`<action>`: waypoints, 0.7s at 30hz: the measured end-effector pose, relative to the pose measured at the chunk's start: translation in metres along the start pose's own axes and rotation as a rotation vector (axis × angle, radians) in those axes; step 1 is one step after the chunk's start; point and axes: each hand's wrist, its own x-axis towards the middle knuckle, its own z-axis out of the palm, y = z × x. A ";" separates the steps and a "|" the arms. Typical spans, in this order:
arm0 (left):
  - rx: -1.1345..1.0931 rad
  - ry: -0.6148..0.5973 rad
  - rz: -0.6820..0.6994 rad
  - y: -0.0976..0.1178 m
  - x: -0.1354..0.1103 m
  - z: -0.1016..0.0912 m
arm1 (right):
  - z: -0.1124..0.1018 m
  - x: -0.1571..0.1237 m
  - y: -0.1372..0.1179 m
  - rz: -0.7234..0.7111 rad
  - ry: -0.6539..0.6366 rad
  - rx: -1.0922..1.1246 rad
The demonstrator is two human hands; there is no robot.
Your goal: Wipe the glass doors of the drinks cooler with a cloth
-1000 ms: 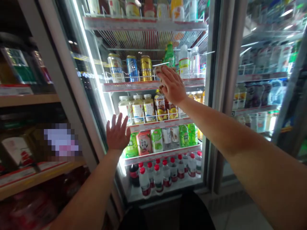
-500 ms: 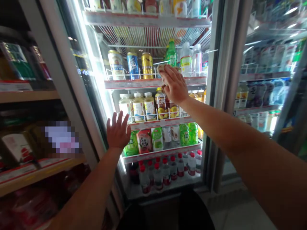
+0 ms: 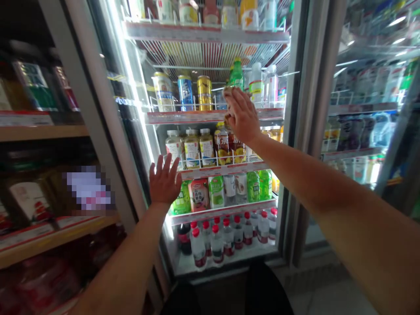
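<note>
1. Compared with half a second ago, the left hand [image 3: 164, 181] sits at almost the same spot by the open door's [image 3: 108, 105] edge, and the right hand [image 3: 243, 116] has shifted a little to the right along the can shelf [image 3: 183, 117]; the whole fridge sits slightly lower in view.
2. The left hand is flat, fingers spread and pointing up, palm toward the door's inner side at the level of the shelf of pale bottles [image 3: 192, 148]. Whether the palm touches the glass cannot be told.
3. On the can shelf three cans [image 3: 185, 92] stand upright in a row, left of the right hand.
4. The right hand is wrapped around a can [image 3: 227, 90] at the front rail of that shelf, fingers curled over it, just right of the gold one.
5. The held can stands upright, its long axis vertical, top rim up.
6. Only the can's top edge and a sliver beside the fingers show; its label and colour are hidden by the hand.
7. The green bottle [image 3: 236, 74] and clear bottles behind stand upright, partly covered by the hand.
</note>
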 end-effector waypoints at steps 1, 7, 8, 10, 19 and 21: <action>-0.003 -0.003 -0.002 0.000 0.000 0.000 | 0.001 -0.001 0.000 -0.001 -0.002 0.012; -0.022 -0.020 -0.031 0.001 0.000 -0.001 | 0.001 -0.024 -0.012 0.011 -0.022 0.009; -0.013 -0.016 -0.023 0.001 0.000 0.000 | 0.000 -0.031 -0.015 -0.007 -0.041 -0.002; -0.001 -0.005 -0.009 0.000 0.000 0.000 | -0.002 -0.043 -0.021 -0.060 -0.092 -0.016; 0.019 -0.018 -0.014 0.001 0.000 -0.001 | -0.002 -0.008 -0.014 -0.011 -0.071 -0.009; 0.025 -0.013 -0.006 0.001 0.000 -0.001 | -0.001 -0.012 -0.017 -0.001 -0.047 -0.012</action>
